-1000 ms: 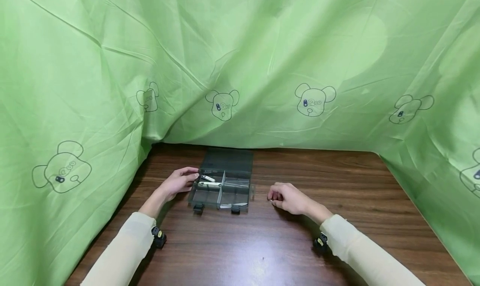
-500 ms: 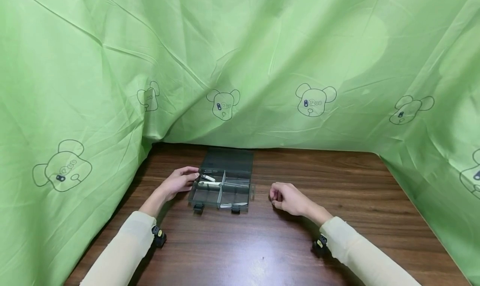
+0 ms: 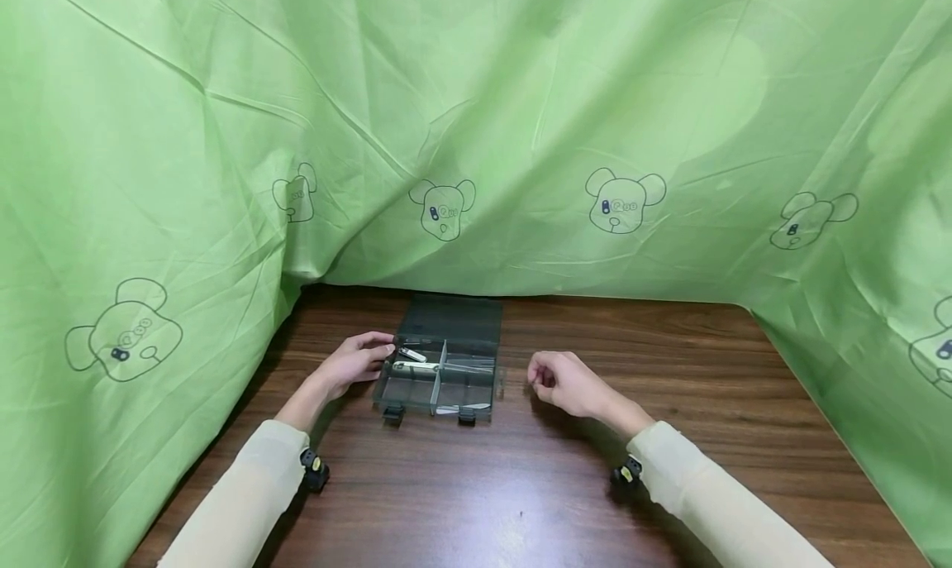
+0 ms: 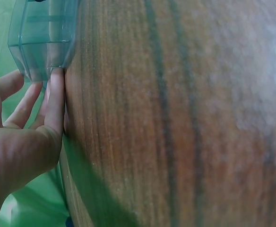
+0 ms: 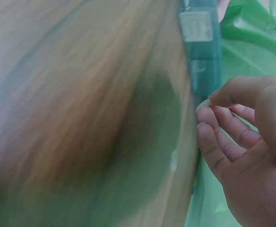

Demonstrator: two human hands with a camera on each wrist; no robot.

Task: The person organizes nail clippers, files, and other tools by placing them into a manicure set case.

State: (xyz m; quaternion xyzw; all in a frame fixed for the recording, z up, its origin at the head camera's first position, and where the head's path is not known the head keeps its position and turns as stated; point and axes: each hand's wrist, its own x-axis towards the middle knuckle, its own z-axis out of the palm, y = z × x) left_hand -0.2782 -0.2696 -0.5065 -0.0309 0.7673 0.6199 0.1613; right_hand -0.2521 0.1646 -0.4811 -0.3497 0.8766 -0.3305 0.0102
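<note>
The dark translucent compartment box point(image 3: 434, 408) lies with its lid point(image 3: 454, 316) folded back. Inside it, a nail clipper point(image 3: 412, 354) is in the back left compartment, with a long pale flat piece point(image 3: 416, 365) just in front. Thin pale strips point(image 3: 464, 408) lie along the front right. My left hand point(image 3: 353, 361) rests its fairly straight fingertips point(image 4: 57, 78) against the box's left end. To the right of the box, my right hand point(image 3: 565, 380) has curled fingers; its thumb and index fingertip pinch a small pale piece point(image 5: 204, 104), mostly hidden and too small to identify.
The brown wooden table point(image 3: 669, 345) carries the box. A green cloth point(image 3: 521, 138) with printed bear heads hangs along the back and both sides. Black latches point(image 3: 467, 417) stick out from the box's front. A pale label point(image 5: 196, 26) shows on the box's right end.
My right hand shifts slightly away, then back toward the box and a little farther up the table. The pale piece at its fingertips drops from head view. My left hand and the box stay put.
</note>
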